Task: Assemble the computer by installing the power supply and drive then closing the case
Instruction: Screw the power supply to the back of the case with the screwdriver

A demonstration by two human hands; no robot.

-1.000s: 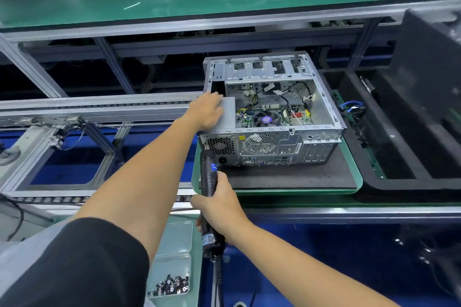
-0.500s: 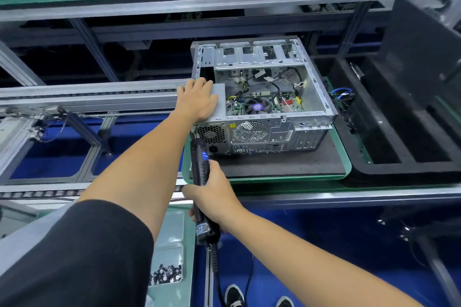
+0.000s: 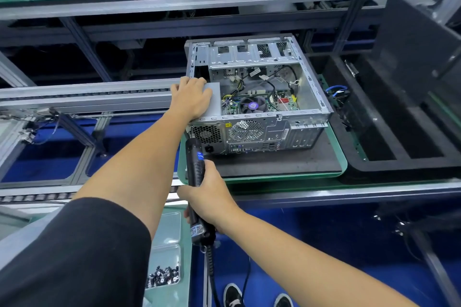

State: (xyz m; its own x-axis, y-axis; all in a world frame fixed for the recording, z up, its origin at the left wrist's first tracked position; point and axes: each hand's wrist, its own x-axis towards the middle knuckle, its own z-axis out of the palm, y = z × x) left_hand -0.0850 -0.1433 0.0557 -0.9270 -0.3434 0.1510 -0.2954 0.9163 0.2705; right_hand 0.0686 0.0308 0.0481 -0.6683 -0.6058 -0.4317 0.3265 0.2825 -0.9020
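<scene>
Slip risk: we judge the bit of the electric screwdriver (image 3: 197, 177) could skate off the screw at the rear corner of the computer case (image 3: 257, 104), left of centre in the frame, if we drive it at the slant it now has; the screw itself is hidden behind the tool tip.
Shift risk: if our left hand (image 3: 191, 98) eases its downward press, the power supply (image 3: 212, 103) may creep in its bay and the holes would no longer line up.
Cable risk: loose wires hang over the board in the middle of the case; we think one could get pinched when the side panel goes on.
Left hand: spread flat, fingers straight, palm resting on the grey top of the power supply at the case's near-left corner.
Right hand (image 3: 210, 197): wrapped around the black screwdriver barrel, lower centre of the frame, tip aimed up at the rear panel beside the honeycomb fan grille.
Case position: lying on its side, open face up, on the dark mat of the green-rimmed tray (image 3: 343, 164), centre right.
Case look: bare silver steel, perforated drive cage at the far end, cooler fan and green board visible inside; no side panel fitted.
Screw stock: small dark screws in the clear bin (image 3: 163, 278), bottom centre-left.
Progress: we judge the supply seated but not yet fastened.
</scene>
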